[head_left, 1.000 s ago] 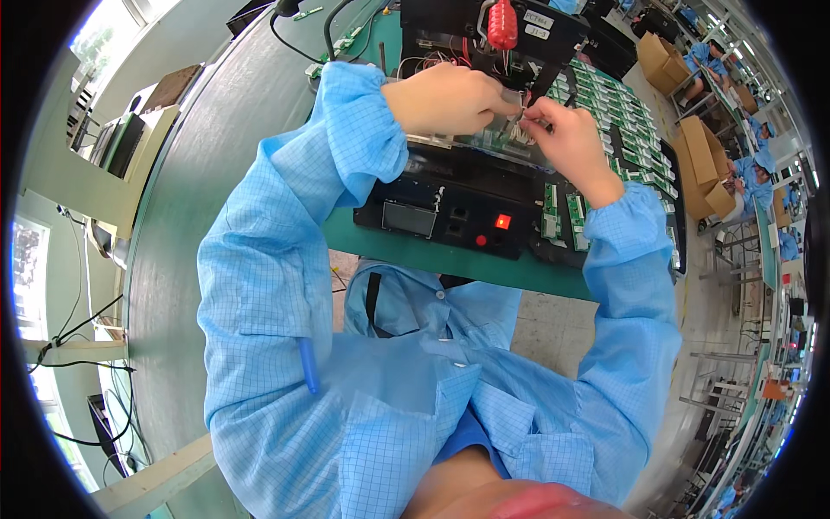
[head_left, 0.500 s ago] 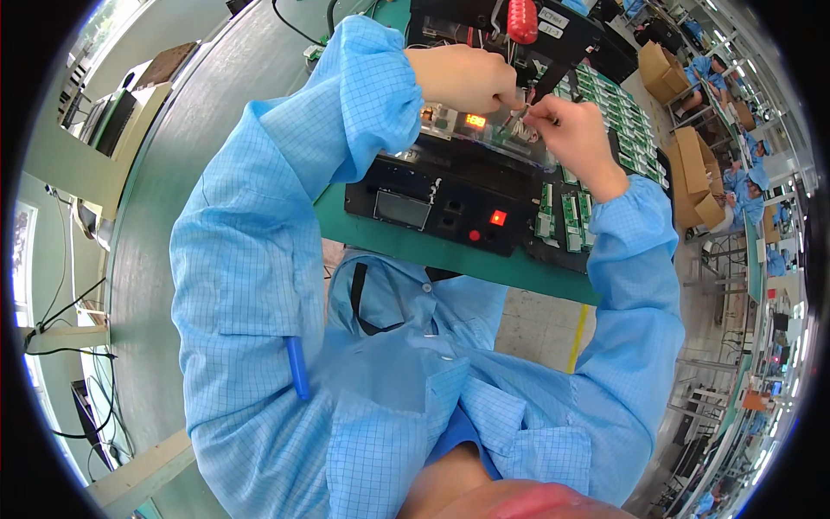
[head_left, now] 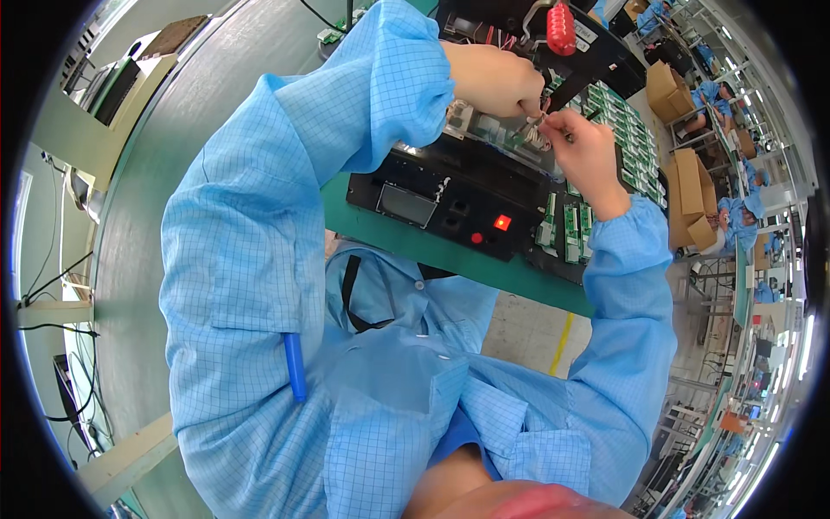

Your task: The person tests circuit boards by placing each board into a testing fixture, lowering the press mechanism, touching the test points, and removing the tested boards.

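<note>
While head dips closer, left hand (head_left: pixel 497 80), right hand (head_left: pixel 581 149) stay pinching small part (head_left: pixel 536 128).

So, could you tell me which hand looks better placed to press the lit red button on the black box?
Probably the right hand: it is nearer the red button, while the left hand reaches farther across the black box.

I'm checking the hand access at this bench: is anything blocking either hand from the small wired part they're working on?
Nothing visible does. The left hand and right hand already meet on the small wired part, above the black test fixture. The red handle hangs higher, clear of the fingers.
</note>
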`<action>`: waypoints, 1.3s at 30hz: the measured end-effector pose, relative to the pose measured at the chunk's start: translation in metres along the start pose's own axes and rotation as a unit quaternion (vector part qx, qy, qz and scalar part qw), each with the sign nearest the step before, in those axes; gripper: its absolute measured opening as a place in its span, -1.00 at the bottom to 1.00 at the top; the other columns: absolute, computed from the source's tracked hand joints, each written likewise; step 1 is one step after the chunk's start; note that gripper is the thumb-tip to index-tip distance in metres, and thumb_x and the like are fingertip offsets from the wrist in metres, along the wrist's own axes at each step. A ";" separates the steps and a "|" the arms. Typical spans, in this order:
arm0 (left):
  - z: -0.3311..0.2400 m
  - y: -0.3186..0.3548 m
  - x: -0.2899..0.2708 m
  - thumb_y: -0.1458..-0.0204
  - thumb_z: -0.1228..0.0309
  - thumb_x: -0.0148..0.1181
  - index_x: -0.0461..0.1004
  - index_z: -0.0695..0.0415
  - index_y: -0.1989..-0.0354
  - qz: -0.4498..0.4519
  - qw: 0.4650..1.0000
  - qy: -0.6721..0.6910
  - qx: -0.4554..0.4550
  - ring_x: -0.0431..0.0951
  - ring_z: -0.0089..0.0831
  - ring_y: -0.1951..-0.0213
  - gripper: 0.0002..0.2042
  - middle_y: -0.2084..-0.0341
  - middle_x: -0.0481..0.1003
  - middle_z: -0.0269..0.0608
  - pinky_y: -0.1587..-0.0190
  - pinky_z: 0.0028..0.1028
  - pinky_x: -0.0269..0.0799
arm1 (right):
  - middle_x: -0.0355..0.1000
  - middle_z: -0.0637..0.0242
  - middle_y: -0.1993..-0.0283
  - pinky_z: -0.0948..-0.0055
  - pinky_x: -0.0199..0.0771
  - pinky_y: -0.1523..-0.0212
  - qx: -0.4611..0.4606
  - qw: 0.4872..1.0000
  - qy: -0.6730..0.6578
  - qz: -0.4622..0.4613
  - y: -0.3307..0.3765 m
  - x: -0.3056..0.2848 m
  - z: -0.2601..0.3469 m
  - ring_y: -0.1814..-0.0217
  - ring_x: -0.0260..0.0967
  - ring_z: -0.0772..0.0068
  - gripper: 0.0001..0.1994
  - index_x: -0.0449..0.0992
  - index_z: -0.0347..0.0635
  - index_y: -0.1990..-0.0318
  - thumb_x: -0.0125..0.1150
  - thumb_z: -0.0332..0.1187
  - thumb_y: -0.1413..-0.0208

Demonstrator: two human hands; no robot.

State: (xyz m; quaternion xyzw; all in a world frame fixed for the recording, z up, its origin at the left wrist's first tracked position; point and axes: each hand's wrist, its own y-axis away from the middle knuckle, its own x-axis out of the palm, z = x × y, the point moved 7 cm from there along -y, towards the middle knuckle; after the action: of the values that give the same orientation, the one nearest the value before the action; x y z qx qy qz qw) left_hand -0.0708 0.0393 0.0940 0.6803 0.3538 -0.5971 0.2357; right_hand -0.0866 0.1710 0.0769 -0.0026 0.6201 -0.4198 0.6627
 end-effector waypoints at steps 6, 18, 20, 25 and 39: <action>-0.003 0.001 0.001 0.06 0.47 0.08 0.62 -0.10 0.07 -0.020 0.999 -0.017 0.022 0.59 -0.12 0.30 -0.64 0.34 0.59 -0.11 0.24 -0.20 0.51 | 0.55 0.14 0.47 0.46 0.52 0.43 -0.004 1.000 -0.019 -0.012 0.000 -0.003 0.001 0.44 0.58 0.30 -0.94 0.58 -0.24 0.35 0.32 -0.50 0.00; -0.002 0.001 -0.001 0.06 0.47 0.07 0.62 -0.05 0.12 -0.013 1.000 -0.002 0.029 0.58 -0.07 0.30 -0.68 0.38 0.56 -0.11 0.25 -0.16 0.50 | 0.55 0.15 0.47 0.42 0.49 0.46 -0.010 1.000 0.011 0.018 -0.006 -0.005 0.002 0.46 0.57 0.24 -0.93 0.59 -0.23 0.37 0.33 -0.46 0.01; -0.003 0.001 0.000 0.07 0.46 0.08 0.62 -0.05 0.13 -0.007 1.000 -0.007 0.023 0.57 -0.05 0.31 -0.69 0.38 0.56 -0.11 0.25 -0.15 0.50 | 0.55 0.14 0.47 0.42 0.49 0.46 -0.016 1.000 -0.001 0.027 -0.007 -0.006 0.002 0.46 0.57 0.24 -0.94 0.58 -0.23 0.38 0.33 -0.47 0.02; -0.004 0.002 0.000 -0.09 0.33 0.12 0.61 -0.07 0.05 -0.001 0.999 -0.016 0.038 0.58 -0.07 0.37 -0.73 0.38 0.57 -0.09 0.28 -0.20 0.53 | 0.55 0.16 0.48 0.39 0.48 0.47 0.044 0.998 -0.025 0.039 -0.005 -0.004 -0.004 0.47 0.56 0.22 -0.93 0.57 -0.23 0.39 0.33 -0.46 0.04; 0.000 0.000 0.000 0.04 0.40 0.07 0.62 -0.06 0.13 -0.036 0.998 -0.006 0.045 0.59 -0.10 0.36 -0.70 0.40 0.58 -0.11 0.27 -0.18 0.52 | 0.57 0.18 0.45 0.44 0.50 0.47 -0.009 1.000 -0.022 0.010 -0.005 -0.008 0.004 0.45 0.58 0.25 -0.94 0.59 -0.23 0.36 0.30 -0.51 0.03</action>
State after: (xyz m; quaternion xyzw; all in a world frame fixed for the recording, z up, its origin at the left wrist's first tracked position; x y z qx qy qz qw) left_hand -0.0705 0.0389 0.0941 0.6736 0.3495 -0.6243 0.1857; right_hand -0.0853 0.1704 0.0869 -0.0115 0.6088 -0.4076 0.6805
